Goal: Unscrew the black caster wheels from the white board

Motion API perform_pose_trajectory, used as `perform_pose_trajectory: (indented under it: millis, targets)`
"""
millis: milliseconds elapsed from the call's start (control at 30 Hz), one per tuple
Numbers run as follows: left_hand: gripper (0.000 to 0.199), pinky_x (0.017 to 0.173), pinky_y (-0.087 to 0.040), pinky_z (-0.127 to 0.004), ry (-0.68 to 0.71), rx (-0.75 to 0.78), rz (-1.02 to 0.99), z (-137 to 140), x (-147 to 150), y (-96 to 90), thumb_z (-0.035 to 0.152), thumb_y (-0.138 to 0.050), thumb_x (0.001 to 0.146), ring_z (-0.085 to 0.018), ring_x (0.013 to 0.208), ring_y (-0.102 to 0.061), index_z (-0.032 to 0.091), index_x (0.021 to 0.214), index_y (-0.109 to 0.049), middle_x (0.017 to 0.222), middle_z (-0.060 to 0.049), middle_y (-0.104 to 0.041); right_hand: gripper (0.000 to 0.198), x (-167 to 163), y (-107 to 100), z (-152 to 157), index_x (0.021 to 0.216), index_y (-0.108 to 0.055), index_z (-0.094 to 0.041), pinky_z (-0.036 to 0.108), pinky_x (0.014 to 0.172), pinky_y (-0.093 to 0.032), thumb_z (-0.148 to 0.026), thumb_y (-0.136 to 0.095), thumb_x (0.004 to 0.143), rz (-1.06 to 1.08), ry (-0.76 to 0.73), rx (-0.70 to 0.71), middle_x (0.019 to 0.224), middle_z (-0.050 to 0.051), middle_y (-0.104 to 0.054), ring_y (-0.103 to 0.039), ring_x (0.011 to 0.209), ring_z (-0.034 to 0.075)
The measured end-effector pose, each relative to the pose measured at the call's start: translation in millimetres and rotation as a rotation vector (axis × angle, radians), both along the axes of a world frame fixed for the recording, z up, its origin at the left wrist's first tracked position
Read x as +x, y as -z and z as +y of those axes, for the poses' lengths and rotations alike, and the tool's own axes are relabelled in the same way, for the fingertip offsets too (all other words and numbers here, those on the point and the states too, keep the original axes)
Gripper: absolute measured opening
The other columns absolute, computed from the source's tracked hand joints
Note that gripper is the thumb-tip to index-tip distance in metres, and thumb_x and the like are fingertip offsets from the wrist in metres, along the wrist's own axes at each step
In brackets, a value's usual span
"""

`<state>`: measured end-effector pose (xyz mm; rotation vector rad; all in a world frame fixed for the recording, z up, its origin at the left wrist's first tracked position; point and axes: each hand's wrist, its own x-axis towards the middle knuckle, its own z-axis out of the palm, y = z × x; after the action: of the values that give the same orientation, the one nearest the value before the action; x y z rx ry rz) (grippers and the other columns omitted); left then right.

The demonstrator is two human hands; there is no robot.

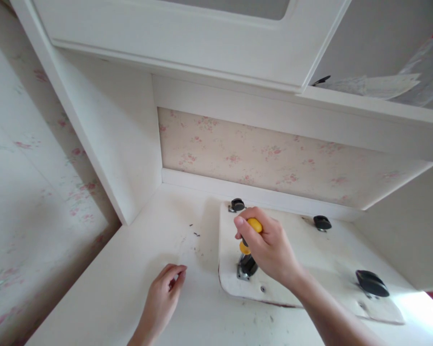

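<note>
My right hand [270, 250] sits just right of the frame's center, fingers curled tight around the yellow handle of a screwdriver [250, 235]. The handle pokes out at the top of my fist and again below my thumb, and the tool points down at a black caster [247, 265] with a metal bracket, directly under my hand. I cannot see the tip, since the caster and my palm cover it.

That caster is fixed to a white board [310, 254] with rounded corners that lies flat on the white desk surface [130, 269] and stretches from the center toward the lower right of the frame. Three more black casters sit on the board: one at its upper left corner [236, 205], just above my knuckles, one at the upper right [322, 223], and a larger-looking one toward the lower right [371, 283]. A small screw head [262, 289] shows in the board just below the caster I work on.

My left hand [162, 300] is in the lower middle-left, resting on the desk with the fingers loosely bent, thumb and forefinger close together; whether they pinch anything I cannot tell. A few tiny dark specks [195, 233] lie on the desk above it.

Floral wallpaper [267, 158] fills the back panel across the middle, with a white cabinet [187, 33] overhead.
</note>
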<state>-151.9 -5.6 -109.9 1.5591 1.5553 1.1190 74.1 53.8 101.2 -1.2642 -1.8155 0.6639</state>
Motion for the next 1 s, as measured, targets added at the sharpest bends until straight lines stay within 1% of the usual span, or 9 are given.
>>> perform_pose_trajectory:
  millis: [367, 500, 600, 667, 767, 833, 867, 933, 1000]
  targets:
    - [0.029, 0.068, -0.048, -0.028, 0.011, -0.04, -0.021, -2.6, 1.3, -1.8, 0.045, -0.053, 0.093, -0.018, 0.074, -0.062, 0.022, 0.094, -0.07, 0.092, -0.005, -0.067, 0.038, -4.9, -0.8, 14.3, 0.078, -0.054, -0.023, 0.025, 0.056, -0.038, -0.057, -0.049, 0.094, -0.032, 0.011, -0.078, 0.062, -0.003, -0.059, -0.052, 0.057, 0.012]
    - [0.032, 0.069, -0.047, -0.028, 0.038, -0.085, -0.053, -6.0, 4.2, -11.2, 0.048, -0.053, 0.093, -0.018, 0.073, -0.06, 0.021, 0.095, -0.07, 0.091, -0.004, -0.067, 0.039, -7.2, -4.9, 16.5, 0.077, -0.054, -0.023, 0.026, 0.056, -0.037, -0.057, -0.048, 0.094, -0.073, -0.006, -0.098, 0.062, -0.004, -0.059, -0.05, 0.055, 0.011]
    - [0.035, 0.069, -0.047, -0.028, 0.102, -0.147, -0.099, -6.0, 10.2, -32.9, 0.05, -0.053, 0.093, -0.017, 0.076, -0.06, 0.021, 0.104, -0.068, 0.093, -0.004, -0.067, 0.038, -9.8, -10.7, 19.5, 0.08, -0.054, -0.023, 0.027, 0.057, -0.036, -0.057, -0.047, 0.095, -0.132, -0.063, -0.139, 0.065, -0.004, -0.06, -0.052, 0.058, 0.012]
    - [0.037, 0.074, -0.048, -0.028, 0.165, -0.167, -0.146, -1.0, 17.5, -54.1, 0.05, -0.053, 0.094, -0.018, 0.085, -0.062, 0.022, 0.114, -0.065, 0.1, -0.005, -0.067, 0.034, -11.5, -14.8, 22.2, 0.083, -0.055, -0.024, 0.027, 0.059, -0.037, -0.055, -0.047, 0.095, -0.172, -0.102, -0.162, 0.069, -0.004, -0.061, -0.054, 0.062, 0.013]
    - [0.038, 0.088, -0.047, -0.03, 0.264, -0.112, -0.222, 16.3, 34.6, -89.5, 0.047, -0.051, 0.096, -0.02, 0.108, -0.06, 0.024, 0.125, -0.059, 0.126, -0.008, -0.062, 0.03, -13.5, -20.7, 25.2, 0.087, -0.056, -0.025, 0.028, 0.061, -0.038, -0.052, -0.048, 0.095, -0.225, -0.121, -0.175, 0.07, -0.005, -0.061, -0.055, 0.065, 0.014]
    - [0.04, 0.1, -0.043, -0.033, 0.35, -0.059, -0.3, 32.7, 48.7, -110.6, 0.044, -0.051, 0.096, -0.022, 0.122, -0.053, 0.023, 0.131, -0.055, 0.136, -0.009, -0.057, 0.027, -14.3, -24.1, 25.4, 0.089, -0.058, -0.025, 0.029, 0.064, -0.038, -0.049, -0.048, 0.095, -0.255, -0.126, -0.174, 0.073, -0.004, -0.062, -0.056, 0.069, 0.015]
    - [0.041, 0.103, -0.041, -0.034, 0.395, -0.035, -0.35, 41.2, 55.8, -119.2, 0.042, -0.051, 0.096, -0.023, 0.124, -0.052, 0.022, 0.132, -0.054, 0.137, -0.009, -0.056, 0.027, -14.4, -25.5, 25.1, 0.089, -0.058, -0.025, 0.029, 0.066, -0.039, -0.048, -0.048, 0.095, -0.268, -0.13, -0.175, 0.075, -0.004, -0.063, -0.057, 0.07, 0.015]
    - [0.037, 0.102, -0.042, -0.036, 0.483, 0.008, -0.404, 56.6, 68.8, -131.3, 0.038, -0.05, 0.096, -0.024, 0.119, -0.055, 0.02, 0.128, -0.055, 0.132, -0.01, -0.06, 0.026, -13.7, -27.2, 24.2, 0.089, -0.059, -0.025, 0.03, 0.069, -0.039, -0.047, -0.048, 0.095, -0.281, -0.137, -0.171, 0.081, -0.002, -0.065, -0.058, 0.074, 0.016]
    - [0.028, 0.095, -0.046, -0.035, 0.524, 0.037, -0.419, 68.0, 79.1, -136.1, 0.035, -0.052, 0.096, -0.024, 0.107, -0.06, 0.018, 0.116, -0.06, 0.118, -0.008, -0.066, 0.024, -11.4, -27.3, 23.6, 0.092, -0.059, -0.025, 0.031, 0.071, -0.039, -0.045, -0.047, 0.095, -0.28, -0.121, -0.161, 0.084, -0.001, -0.065, -0.058, 0.076, 0.016]
